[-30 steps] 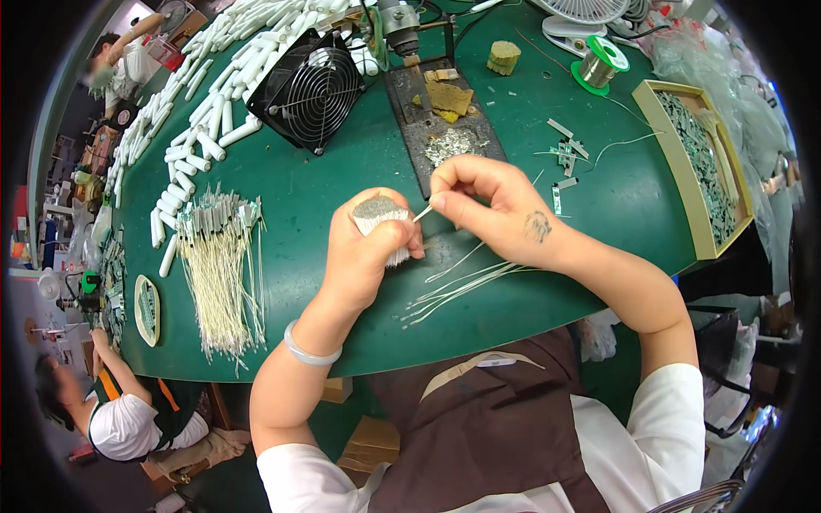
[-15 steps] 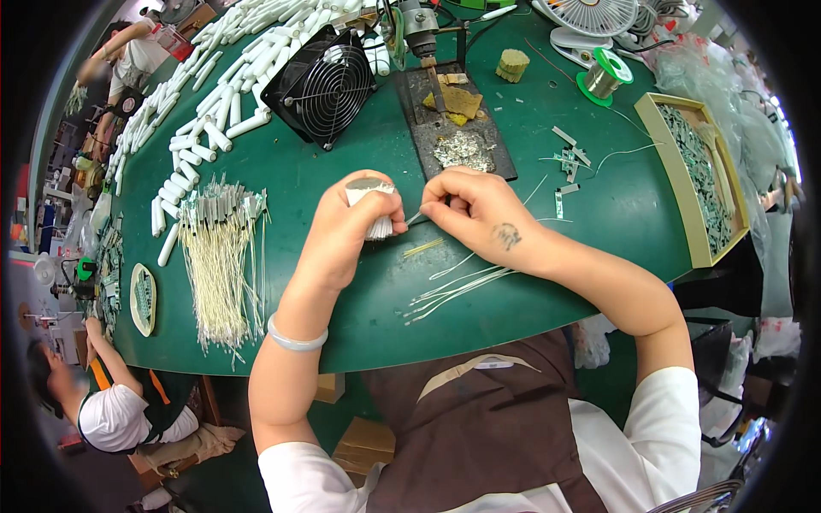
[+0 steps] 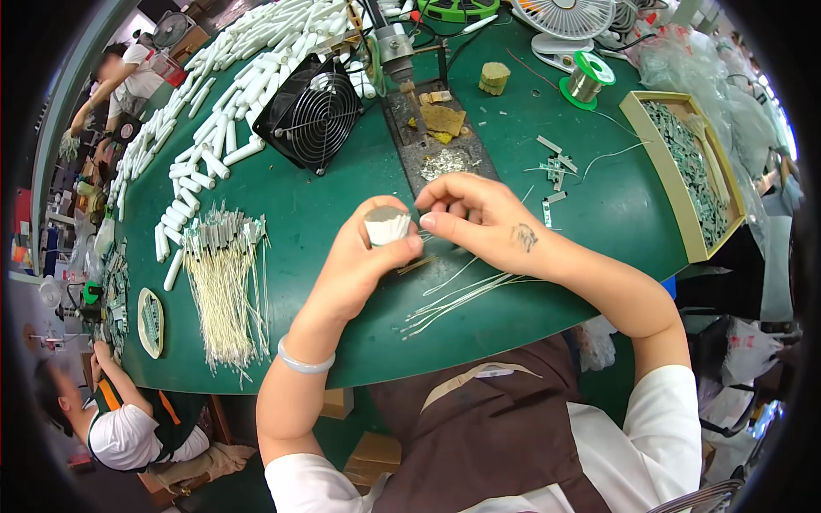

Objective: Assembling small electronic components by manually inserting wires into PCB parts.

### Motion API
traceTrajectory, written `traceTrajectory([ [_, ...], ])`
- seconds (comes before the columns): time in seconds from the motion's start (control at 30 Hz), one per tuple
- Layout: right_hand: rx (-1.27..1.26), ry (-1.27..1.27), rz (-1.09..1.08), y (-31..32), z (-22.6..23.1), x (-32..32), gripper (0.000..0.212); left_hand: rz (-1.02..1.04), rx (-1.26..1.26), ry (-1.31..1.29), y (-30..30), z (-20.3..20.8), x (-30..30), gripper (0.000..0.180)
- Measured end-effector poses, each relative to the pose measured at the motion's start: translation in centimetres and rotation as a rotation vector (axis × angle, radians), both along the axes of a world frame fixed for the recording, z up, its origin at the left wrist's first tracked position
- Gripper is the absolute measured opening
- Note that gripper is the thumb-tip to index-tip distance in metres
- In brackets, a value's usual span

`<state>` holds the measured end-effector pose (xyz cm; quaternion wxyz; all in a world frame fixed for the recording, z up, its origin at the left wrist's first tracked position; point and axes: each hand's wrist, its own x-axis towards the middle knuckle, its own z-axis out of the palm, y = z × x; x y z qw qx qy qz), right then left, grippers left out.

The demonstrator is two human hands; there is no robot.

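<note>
White tape roll [image 3: 386,226] is sitting gripped in the left hand [image 3: 363,261], while the right hand [image 3: 479,218] is pinching at its edge, fingers curled, over loose wires [image 3: 462,295].

An electronics assembly workshop: green bench [image 3: 342,205] with soldering stand [image 3: 395,41], solder spool [image 3: 587,81], fume fan [image 3: 313,111] (co-workers nearby).

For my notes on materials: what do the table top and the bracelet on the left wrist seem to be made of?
The table top looks like a matte green mat, perhaps rubber or vinyl: even colour, hardly any shine. The bracelet looks like pale polished stone or glass, maybe jade: smooth, slightly translucent and glossy.
</note>
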<state>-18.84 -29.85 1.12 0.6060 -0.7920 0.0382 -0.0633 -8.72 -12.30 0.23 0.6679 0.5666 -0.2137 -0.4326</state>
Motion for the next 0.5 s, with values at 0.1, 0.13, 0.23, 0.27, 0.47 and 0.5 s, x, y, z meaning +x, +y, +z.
traceTrajectory([
  [0.1,0.068,0.054,0.070,0.4,-0.1,-0.2,0.031,-0.021,0.023,-0.203,-0.3,0.0,-1.4,0.073],
  [0.13,0.044,0.024,0.076,0.4,-0.2,-0.3,0.031,-0.060,0.082,-0.307,-0.4,-0.1,-1.6,0.086],
  [0.23,0.013,-0.018,0.077,-0.1,-0.1,-0.3,0.029,-0.099,0.014,-0.391,-0.4,0.0,-2.4,0.095],
  [0.27,0.002,-0.024,0.066,-0.4,0.4,-0.4,0.029,-0.111,0.006,-0.394,-0.6,0.1,-2.6,0.095],
  [0.47,-0.204,-0.321,-0.279,-5.0,3.1,0.8,0.030,0.087,-0.197,-0.650,-0.5,-0.6,-1.6,0.091],
  [0.5,-0.300,-0.381,-0.409,-6.6,3.3,1.1,0.033,0.135,-0.189,-0.634,-0.4,-0.5,-1.4,0.088],
])
